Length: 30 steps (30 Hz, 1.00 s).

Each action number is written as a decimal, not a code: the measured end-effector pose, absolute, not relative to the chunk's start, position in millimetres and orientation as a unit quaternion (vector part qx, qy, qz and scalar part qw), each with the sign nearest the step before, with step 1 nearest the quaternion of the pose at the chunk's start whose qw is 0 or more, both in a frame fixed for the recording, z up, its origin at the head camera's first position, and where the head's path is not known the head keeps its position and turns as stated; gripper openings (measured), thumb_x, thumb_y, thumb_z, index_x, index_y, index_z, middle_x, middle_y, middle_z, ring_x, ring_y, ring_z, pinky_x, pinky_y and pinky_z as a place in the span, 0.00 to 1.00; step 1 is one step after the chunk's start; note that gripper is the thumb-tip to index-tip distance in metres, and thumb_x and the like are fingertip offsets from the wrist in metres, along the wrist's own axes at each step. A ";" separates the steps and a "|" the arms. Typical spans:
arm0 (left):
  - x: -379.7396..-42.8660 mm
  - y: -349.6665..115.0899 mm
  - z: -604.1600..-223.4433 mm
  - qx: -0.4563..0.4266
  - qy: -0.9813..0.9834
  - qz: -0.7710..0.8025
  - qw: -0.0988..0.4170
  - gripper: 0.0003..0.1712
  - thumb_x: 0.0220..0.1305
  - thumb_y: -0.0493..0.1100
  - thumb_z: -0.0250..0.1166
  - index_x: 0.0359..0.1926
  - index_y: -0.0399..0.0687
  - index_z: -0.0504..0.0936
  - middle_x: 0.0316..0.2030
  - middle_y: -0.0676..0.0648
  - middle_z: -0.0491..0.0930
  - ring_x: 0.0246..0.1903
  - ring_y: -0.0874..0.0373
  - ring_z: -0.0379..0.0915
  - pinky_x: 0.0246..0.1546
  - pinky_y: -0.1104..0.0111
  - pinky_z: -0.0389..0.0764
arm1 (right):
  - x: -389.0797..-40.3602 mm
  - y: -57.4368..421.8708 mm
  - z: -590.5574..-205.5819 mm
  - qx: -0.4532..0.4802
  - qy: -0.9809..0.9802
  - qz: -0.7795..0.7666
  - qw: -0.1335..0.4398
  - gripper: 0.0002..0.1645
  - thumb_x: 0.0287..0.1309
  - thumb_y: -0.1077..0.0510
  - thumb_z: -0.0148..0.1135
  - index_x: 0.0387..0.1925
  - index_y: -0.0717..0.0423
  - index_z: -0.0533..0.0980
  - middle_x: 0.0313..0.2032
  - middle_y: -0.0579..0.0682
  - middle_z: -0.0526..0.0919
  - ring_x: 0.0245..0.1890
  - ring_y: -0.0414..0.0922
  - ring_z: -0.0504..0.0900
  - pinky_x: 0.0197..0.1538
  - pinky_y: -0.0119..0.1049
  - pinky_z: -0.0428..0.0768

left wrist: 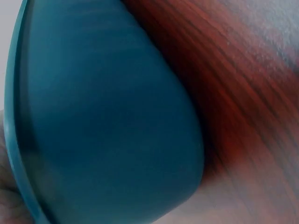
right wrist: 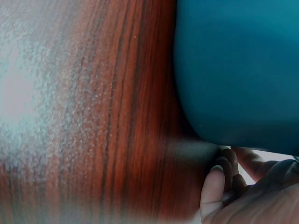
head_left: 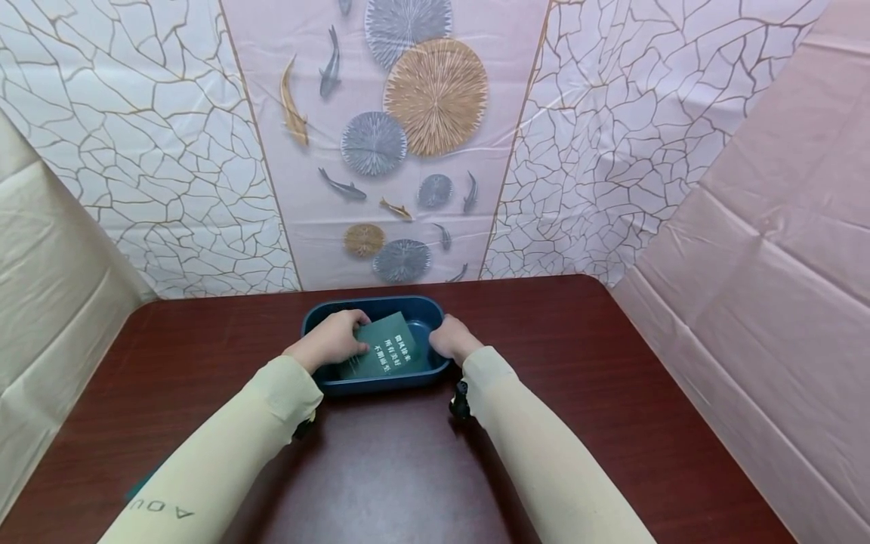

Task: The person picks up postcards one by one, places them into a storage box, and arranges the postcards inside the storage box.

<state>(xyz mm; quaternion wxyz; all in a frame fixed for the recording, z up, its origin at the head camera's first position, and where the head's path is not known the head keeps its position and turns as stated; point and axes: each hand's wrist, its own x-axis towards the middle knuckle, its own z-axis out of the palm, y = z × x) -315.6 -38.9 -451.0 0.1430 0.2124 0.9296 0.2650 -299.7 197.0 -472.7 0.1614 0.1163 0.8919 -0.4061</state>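
A dark blue oval-cornered plastic basin [head_left: 381, 387] stands on the table. Inside it, tilted, is a dark green book [head_left: 394, 351] with white Chinese characters on its cover. My left hand [head_left: 337, 338] reaches over the basin's left end and grips the book's left side between thumb and fingers. At the opposite end, my right hand [head_left: 454, 339] holds the rim, its curled fingers [right wrist: 214, 186] showing against the outer wall in the right wrist view. The basin's side [left wrist: 112, 116] fills most of the left wrist view, with only a sliver of hand visible behind the rim.
The dark red wood-grain table [head_left: 578, 453] runs back to a patterned wall covering [head_left: 401, 151]. Partly hidden by the left forearm is a dark green object [head_left: 140, 485] near the table's left front. Pale cloth sheets hang along both sides.
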 end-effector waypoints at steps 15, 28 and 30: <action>-307.4 -32.2 -460.9 0.218 0.939 0.215 0.157 0.32 0.64 0.40 0.66 0.66 0.36 0.68 0.60 0.34 0.68 0.59 0.39 0.65 0.56 0.50 0.69 | -299.5 195.8 -471.4 0.124 0.891 -0.405 0.163 0.37 0.68 0.62 0.45 0.74 0.63 0.48 0.72 0.58 0.54 0.69 0.53 0.59 0.65 0.50 0.64; -302.5 -29.6 -459.2 0.233 0.941 0.168 0.180 0.29 0.64 0.41 0.66 0.66 0.48 0.71 0.59 0.35 0.66 0.55 0.39 0.63 0.56 0.48 0.66 | -299.1 194.9 -472.0 0.126 0.888 -0.410 0.163 0.36 0.68 0.62 0.46 0.74 0.64 0.49 0.71 0.59 0.57 0.64 0.53 0.63 0.62 0.52 0.67; -301.3 -29.4 -459.2 0.231 0.940 0.166 0.187 0.29 0.64 0.42 0.66 0.66 0.49 0.71 0.59 0.35 0.65 0.56 0.40 0.62 0.57 0.47 0.66 | -298.6 194.4 -471.7 0.126 0.889 -0.408 0.165 0.36 0.68 0.62 0.46 0.73 0.64 0.49 0.71 0.59 0.57 0.64 0.53 0.64 0.62 0.52 0.67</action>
